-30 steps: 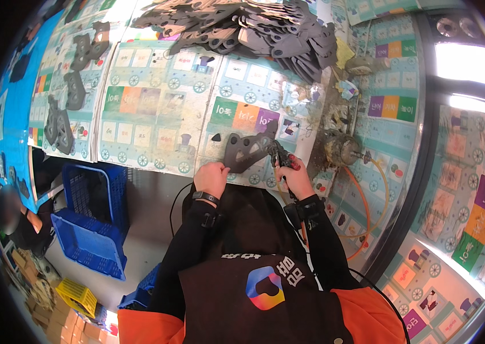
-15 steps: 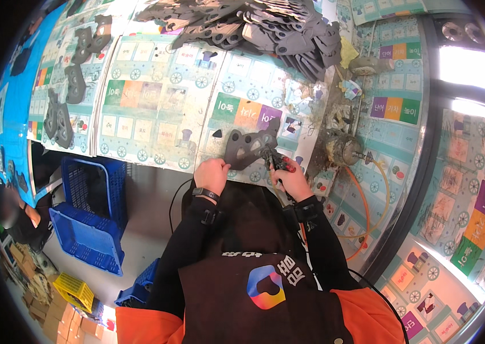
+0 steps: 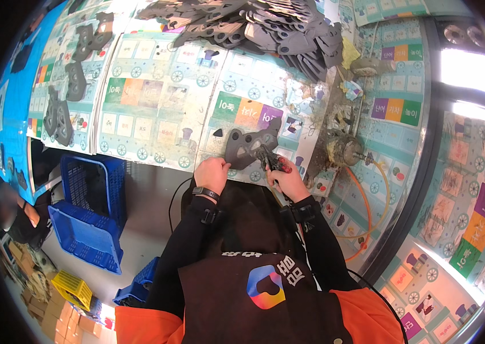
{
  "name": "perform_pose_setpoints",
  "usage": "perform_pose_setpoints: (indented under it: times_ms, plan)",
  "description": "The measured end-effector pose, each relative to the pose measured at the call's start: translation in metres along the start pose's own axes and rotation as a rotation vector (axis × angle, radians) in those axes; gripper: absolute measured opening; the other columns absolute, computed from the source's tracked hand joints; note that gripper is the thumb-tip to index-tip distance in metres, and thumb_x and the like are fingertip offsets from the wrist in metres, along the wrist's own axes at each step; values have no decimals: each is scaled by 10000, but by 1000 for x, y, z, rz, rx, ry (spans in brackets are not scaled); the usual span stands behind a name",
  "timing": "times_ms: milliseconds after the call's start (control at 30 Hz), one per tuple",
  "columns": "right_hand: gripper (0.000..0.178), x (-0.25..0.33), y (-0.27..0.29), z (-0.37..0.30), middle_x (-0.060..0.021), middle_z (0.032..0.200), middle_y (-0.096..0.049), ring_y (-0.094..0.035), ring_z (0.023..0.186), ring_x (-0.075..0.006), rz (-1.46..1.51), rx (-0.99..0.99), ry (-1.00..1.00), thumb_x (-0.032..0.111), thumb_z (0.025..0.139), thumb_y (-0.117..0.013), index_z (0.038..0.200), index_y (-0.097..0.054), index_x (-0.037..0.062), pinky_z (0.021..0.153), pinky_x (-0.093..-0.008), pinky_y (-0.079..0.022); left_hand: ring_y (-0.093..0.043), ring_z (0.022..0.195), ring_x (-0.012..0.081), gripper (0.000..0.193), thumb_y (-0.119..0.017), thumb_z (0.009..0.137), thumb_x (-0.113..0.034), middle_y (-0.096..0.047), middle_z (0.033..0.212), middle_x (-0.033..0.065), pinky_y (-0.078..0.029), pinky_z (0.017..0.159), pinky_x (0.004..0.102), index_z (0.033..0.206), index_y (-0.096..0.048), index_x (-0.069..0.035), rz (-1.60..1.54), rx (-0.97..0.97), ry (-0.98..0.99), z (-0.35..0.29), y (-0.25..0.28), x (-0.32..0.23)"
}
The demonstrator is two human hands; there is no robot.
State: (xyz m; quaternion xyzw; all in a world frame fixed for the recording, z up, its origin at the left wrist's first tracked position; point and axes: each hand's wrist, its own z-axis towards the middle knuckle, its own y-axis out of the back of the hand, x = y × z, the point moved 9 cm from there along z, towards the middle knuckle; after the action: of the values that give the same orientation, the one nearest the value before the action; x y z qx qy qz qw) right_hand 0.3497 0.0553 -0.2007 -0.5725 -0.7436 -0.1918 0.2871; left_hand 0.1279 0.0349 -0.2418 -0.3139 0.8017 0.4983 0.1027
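Note:
A flat dark grey cut-out piece with holes (image 3: 240, 150) lies on the near edge of the table in front of me. My left hand (image 3: 212, 175) is closed, its thumb and fingertips pinching the piece's lower left edge. In my right hand (image 3: 290, 182) is a black spray gun with a red part (image 3: 271, 160), gripped by the handle. Its front end is over the right part of the piece; I cannot tell whether it touches. A small black triangular scrap (image 3: 218, 132) sits just left of the piece.
A big heap of similar grey pieces (image 3: 254, 28) covers the table's far side. More lie on the left panel (image 3: 74, 83). At right stands a grimy metal pot (image 3: 344, 150) with orange and yellow hoses (image 3: 370, 212). Blue crates (image 3: 86, 235) stand lower left; a person (image 3: 24, 215) is beyond.
The spray gun and my right hand have shifted slightly left and toward me, and the gun's angle has changed a little. My left hand stays at the piece's edge.

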Motion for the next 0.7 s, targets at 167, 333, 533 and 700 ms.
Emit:
perform_pose_setpoints:
  times_ms: [167, 333, 533, 700]
  plan:
    - [174, 5, -6, 1, -18, 730, -548, -506, 611, -116, 38, 15, -3, 3, 776, -573, 948, -594, 4, 569, -271, -418, -684, 810, 367, 199, -739, 854, -290, -693, 821, 143, -539, 677, 474, 806, -743, -96, 8, -13, -19, -2, -1, 0]
    - [219, 1, -8, 5, -24, 736, -591, -480, 525, -88, 17, 42, 31, 7, 766, -588, 984, -603, 23, 445, -239, -311, -684, 811, 368, 202, -740, 852, -292, -695, 834, 142, -538, 676, 479, 802, -740, -97, 25, -16, -11, -2, -6, 2]
    - [230, -3, -13, 6, -14, 713, -596, -440, 486, -85, 13, 44, 33, 16, 774, -592, 1002, -609, 42, 442, -241, -307, -688, 812, 366, 205, -748, 849, -304, -703, 836, 143, -540, 683, 472, 817, -751, -101, 14, 0, -6, 3, -8, 0]
    - [212, 3, -24, 1, -35, 796, -573, -550, 625, -122, -24, 98, -71, -23, 779, -576, 991, -587, -11, 561, -255, -421, -693, 804, 364, 202, -755, 848, -309, -711, 826, 141, -542, 686, 463, 840, -765, -108, 12, 0, 8, 6, -5, 4]
